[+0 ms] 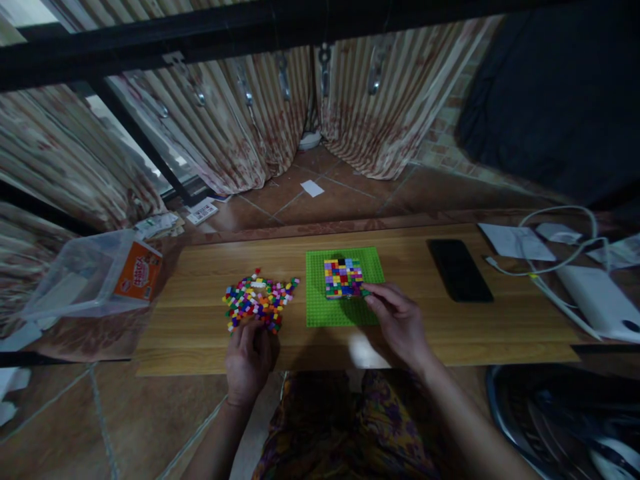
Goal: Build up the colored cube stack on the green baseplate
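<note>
- We judge the brick block (343, 273) to be light and stiff, its studs gripping firmly enough, though a sharp knock at a corner could loosen single pieces; we would take hold of it low, by two opposite side walls.
- The loose bricks (245, 303) should be hard, very light and a little slippery under a fingertip, so we would pinch one by its flat sides.
- The block looks like a squarish patchwork of red, yellow, blue, purple, pink and white, with a black piece at its far edge.
- It sits on the studded green baseplate (317, 313), near its middle, on the wooden table (200, 267); the loose bricks lie scattered left of the plate.
- Our right hand (403, 323) has thumb and forefinger nearly together at the block's right side, near a dark green bit; we cannot tell whether they grip it.
- Our left hand (247, 360) curls its fingers down at the pile's near edge; we cannot tell whether it holds a brick.
</note>
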`<state>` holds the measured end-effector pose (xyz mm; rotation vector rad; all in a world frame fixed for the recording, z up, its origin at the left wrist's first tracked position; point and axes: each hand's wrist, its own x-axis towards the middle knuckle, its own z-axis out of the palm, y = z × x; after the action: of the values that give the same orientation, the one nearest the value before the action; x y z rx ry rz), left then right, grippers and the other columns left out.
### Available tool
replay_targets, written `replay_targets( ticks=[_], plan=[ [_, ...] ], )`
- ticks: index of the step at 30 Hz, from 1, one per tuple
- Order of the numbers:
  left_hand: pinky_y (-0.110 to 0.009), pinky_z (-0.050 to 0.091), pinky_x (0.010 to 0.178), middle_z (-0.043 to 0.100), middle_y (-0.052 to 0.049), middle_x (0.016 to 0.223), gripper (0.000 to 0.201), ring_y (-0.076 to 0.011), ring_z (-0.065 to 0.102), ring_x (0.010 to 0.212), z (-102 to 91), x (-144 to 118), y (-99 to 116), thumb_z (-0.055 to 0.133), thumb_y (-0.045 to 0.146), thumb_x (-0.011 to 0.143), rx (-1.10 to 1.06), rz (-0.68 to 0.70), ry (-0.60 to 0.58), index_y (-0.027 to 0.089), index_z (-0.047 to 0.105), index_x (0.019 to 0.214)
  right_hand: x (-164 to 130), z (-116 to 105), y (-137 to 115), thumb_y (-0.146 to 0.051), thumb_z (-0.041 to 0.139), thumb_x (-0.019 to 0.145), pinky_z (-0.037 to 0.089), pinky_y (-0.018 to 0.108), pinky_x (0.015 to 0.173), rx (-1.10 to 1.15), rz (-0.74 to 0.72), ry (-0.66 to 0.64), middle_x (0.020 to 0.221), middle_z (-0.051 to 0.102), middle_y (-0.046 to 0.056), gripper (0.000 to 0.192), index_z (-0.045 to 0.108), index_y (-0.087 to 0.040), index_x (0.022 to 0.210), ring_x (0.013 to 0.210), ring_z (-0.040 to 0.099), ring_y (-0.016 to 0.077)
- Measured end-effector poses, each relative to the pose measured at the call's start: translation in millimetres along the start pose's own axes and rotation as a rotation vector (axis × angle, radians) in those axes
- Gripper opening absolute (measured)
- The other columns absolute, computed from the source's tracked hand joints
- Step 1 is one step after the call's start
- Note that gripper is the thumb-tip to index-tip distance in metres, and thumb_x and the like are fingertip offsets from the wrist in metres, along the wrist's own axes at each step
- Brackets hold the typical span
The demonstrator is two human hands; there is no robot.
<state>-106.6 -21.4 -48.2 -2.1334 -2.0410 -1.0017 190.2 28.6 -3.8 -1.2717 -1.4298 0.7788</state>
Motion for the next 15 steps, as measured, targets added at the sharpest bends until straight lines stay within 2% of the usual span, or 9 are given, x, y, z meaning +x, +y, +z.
replay_targets(
  ticks=[6, 9, 15],
  plan=[
    [-0.035, 0.052, 0.088, 0.065, -0.011, 0.107, 0.015, -0.0231, 0.063, 0.106, -2.0, 1, 3, 0.052, 0.025, 0.09, -0.003, -0.013, -0.009, 0.019, 0.059, 0.103, 6, 2, 7, -0.036, 0.063, 0.086, 0.053, 0.031, 0.074, -0.104, 0.038, 0.038, 0.09, 0.07, 0.003, 0.02, 0.071, -0.023, 0.099, 0.08, 0.065, 0.0167],
    [-0.036, 0.052, 0.088, 0.065, -0.011, 0.107, 0.016, -0.0229, 0.063, 0.105, -2.4, 1, 4, 0.053, 0.025, 0.09, -0.015, -0.015, -0.006, 0.019, 0.059, 0.103, 15, 1, 6, -0.035, 0.059, 0.088, 0.053, 0.033, 0.074, -0.218, -0.041, -0.003, 0.09, 0.071, 0.004, 0.018, 0.071, -0.022, 0.093, 0.079, 0.066, 0.0179],
    [-0.035, 0.052, 0.087, 0.065, -0.011, 0.106, 0.015, -0.0229, 0.063, 0.105, -1.5, 0, 3, 0.053, 0.024, 0.09, -0.008, -0.021, -0.008, 0.019, 0.059, 0.102, 26, 5, 2, -0.025, 0.052, 0.092, 0.053, 0.034, 0.08, -0.438, -0.213, -0.104, 0.09, 0.07, 0.005, 0.019, 0.071, -0.022, 0.093, 0.085, 0.066, 0.0194]
  ],
)
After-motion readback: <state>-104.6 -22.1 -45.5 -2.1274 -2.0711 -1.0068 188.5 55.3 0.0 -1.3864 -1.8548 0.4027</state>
